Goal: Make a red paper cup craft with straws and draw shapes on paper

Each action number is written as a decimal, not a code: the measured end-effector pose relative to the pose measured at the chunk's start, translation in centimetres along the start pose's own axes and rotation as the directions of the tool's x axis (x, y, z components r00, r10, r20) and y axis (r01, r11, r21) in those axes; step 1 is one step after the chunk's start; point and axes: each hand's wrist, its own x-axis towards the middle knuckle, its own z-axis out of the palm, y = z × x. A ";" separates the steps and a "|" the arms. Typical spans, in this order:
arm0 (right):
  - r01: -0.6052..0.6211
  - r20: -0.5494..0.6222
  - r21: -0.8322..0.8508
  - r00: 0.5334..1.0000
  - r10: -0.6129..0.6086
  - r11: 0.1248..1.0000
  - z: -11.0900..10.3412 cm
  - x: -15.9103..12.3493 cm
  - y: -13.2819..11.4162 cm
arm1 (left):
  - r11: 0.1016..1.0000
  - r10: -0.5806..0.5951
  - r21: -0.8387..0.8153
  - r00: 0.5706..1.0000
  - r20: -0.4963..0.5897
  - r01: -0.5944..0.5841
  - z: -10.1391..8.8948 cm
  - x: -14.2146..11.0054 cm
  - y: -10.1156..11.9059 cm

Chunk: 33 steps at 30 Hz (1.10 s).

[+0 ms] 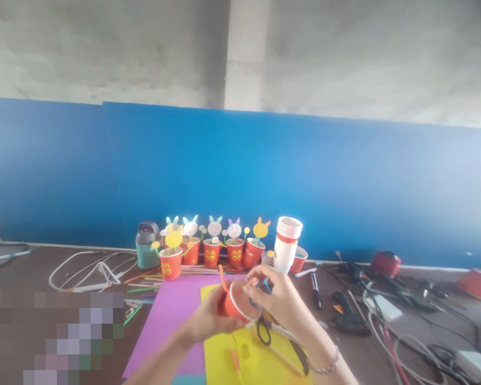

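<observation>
Yellow paper (220,359) up front, red cups (211,253) behind hold cutout faces (215,229), tilted cup (233,306) between hands: left hand (206,316) grips it, right hand (279,293) at its rim, can't tell if pinching

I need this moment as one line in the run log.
left hand: holds red cup, tilted | right hand: at cup's mouth | below: yellow sheet | behind: cup stack

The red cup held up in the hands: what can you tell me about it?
The red cup looks like paper, with a pale rim and lighter inside. It is tilted, its mouth turned rightward in the picture, above the yellow sheet. The left hand grips its outside; fingers of the right hand are at its mouth. An orange strip rises beside it, perhaps attached.
</observation>
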 end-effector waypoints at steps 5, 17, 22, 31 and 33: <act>-0.107 0.077 0.071 0.992 0.101 0.992 0.3 -0.1 0.1 | 0.997 0.009 -0.082 0.999 0.032 -0.007 -0.3 -0.1 -0.4; -0.273 0.083 0.016 0.959 0.271 0.962 0.4 -0.3 -0.7 | 0.987 0.160 0.079 0.909 -0.385 -0.141 0.3 0.8 0.2; -0.294 0.132 0.107 0.951 0.280 0.950 0.4 -0.3 -0.5 | 0.993 0.118 0.035 0.917 -0.381 -0.113 0.4 0.6 0.2; -0.235 0.119 0.046 0.966 0.229 0.971 0.1 -0.7 -1.2 | 0.976 -0.019 -0.219 0.996 -0.089 -0.001 -0.2 0.1 0.1; -0.241 0.113 0.056 0.966 0.234 0.969 0.2 -0.6 -1.0 | 0.978 -0.012 -0.208 0.997 0.082 0.029 -0.2 -0.1 0.1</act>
